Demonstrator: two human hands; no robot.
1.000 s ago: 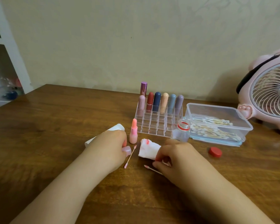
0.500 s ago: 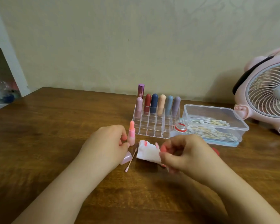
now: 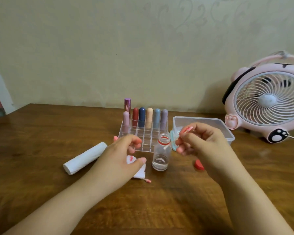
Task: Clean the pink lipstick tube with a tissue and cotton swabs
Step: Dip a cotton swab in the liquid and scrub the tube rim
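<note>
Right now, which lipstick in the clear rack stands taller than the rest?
The shiny purple lipstick at the rack's back left corner; it rises above the row of six round-capped matte ones.

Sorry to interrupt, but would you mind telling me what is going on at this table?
A person is cleaning a lipstick. The right hand holds a cotton swab with its lower tip in an open bottle of clear liquid. The left hand hovers over a stained tissue, largely hiding the lipstick. A used swab lies beside the tissue.

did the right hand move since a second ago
Yes. The right hand rose off the table and went back and right, now holding a cotton swab beside the clear organizer.
</note>
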